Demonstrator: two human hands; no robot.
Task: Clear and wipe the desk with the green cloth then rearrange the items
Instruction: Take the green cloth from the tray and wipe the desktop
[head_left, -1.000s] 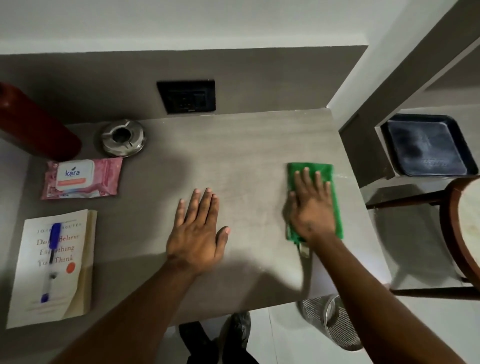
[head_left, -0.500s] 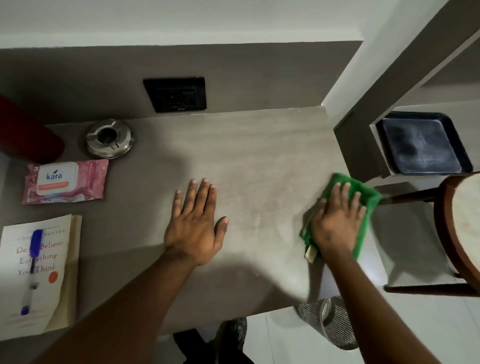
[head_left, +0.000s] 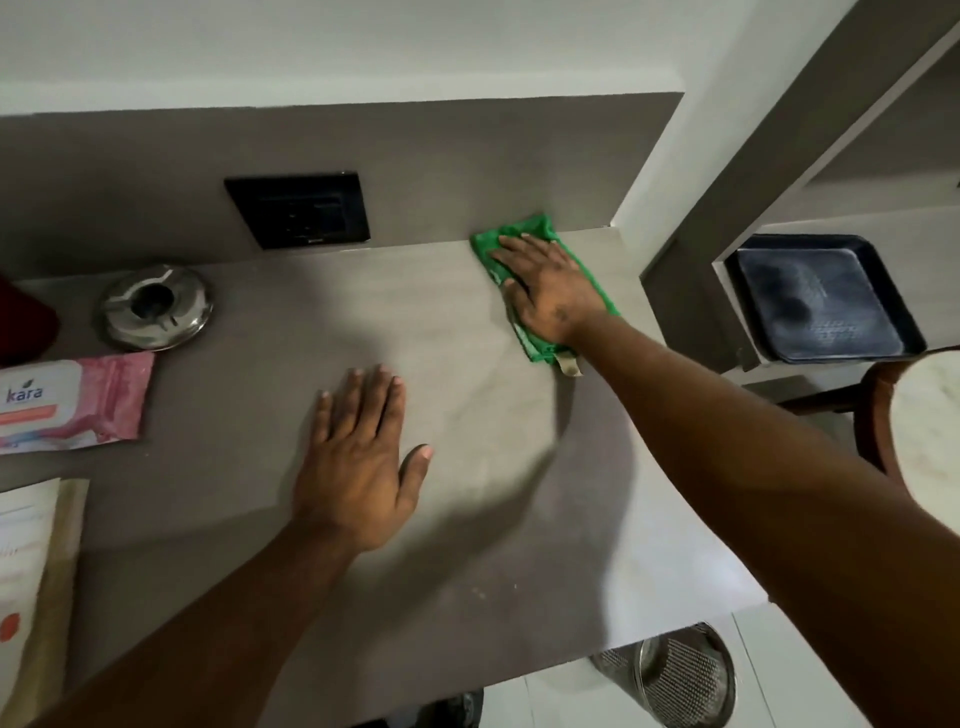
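A: Where is the green cloth now?

B: It lies flat on the tabletop, at the far right corner, and its far edge touches the back panel. The right hand is on top of it. The fingers are straight and a little spread, and the palm presses the cloth down. This grip pinches nothing; it is only a flat press.

A: And the other grip?

B: The left hand rests flat on the bare tabletop, nearer to the person and to the left of the right hand. Its fingers are straight and close together, the thumb is out to the side. It holds nothing.

A: What is near the cloth?

B: A small pale tag of the cloth shows just beside the right wrist. A black socket plate is on the back panel, to the left of the right hand.

A: And beyond the left hand?

B: Far to its left are a metal ashtray, a pink pack of wipes and, closer to the person, a book, cut by the picture edge. Well to the right of the right hand, a dark tray sits on a lower shelf.
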